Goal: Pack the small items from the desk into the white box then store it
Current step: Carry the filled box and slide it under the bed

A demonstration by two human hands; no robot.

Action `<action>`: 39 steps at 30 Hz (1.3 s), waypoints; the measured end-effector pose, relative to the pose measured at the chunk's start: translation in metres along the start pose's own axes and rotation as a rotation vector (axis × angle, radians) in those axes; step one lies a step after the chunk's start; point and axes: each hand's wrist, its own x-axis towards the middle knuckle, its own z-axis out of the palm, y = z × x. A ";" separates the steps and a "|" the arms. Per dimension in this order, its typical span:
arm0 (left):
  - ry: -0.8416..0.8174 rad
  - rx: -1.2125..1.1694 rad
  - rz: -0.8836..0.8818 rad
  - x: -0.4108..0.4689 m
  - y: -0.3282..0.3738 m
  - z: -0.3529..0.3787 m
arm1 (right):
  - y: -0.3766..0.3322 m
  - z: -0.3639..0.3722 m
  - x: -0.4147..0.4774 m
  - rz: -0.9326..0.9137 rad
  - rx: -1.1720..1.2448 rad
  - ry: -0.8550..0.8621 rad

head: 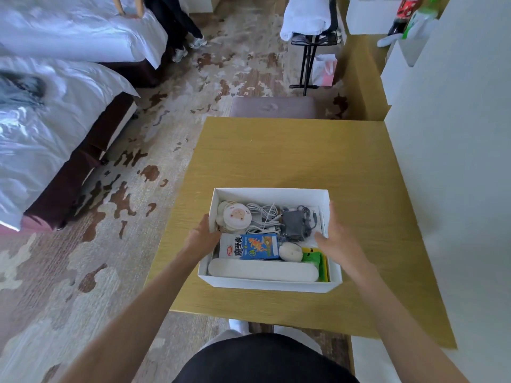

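The white box [269, 286] sits on the wooden desk [290, 156] near its front edge. Inside lie a blue snack carton [250, 246], a long white case [262, 270], a round plush pad [234, 217], white cables [262, 215], a grey adapter with cord [296, 223], a white round item [290, 251] and green packets [313, 258]. My left hand [203, 234] presses against the box's left wall. My right hand [336, 239] rests at the right wall, fingers spread, thumb over the rim.
A padded stool [272, 107] stands at the desk's far edge. Two beds [55, 111] lie to the left across patterned carpet. A white wall [456, 161] borders the desk on the right. A black rack with white cloth [309, 23] and a person's legs [182, 31] are farther back.
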 end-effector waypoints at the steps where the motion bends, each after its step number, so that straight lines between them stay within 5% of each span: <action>1: -0.001 0.017 -0.013 -0.003 -0.002 0.000 | 0.002 0.002 0.002 -0.007 -0.002 0.039; 6: 0.030 0.135 0.015 -0.008 -0.012 0.001 | 0.007 0.009 0.009 -0.027 -0.065 0.155; 17: 0.127 0.106 -0.038 -0.018 -0.064 -0.037 | -0.060 0.033 0.032 -0.173 -0.221 0.103; 31: 0.377 -0.053 -0.195 -0.003 -0.280 -0.207 | -0.299 0.208 0.053 -0.443 -0.268 0.018; 39: 0.549 -0.204 -0.527 -0.067 -0.421 -0.302 | -0.469 0.362 0.036 -0.745 -0.375 -0.139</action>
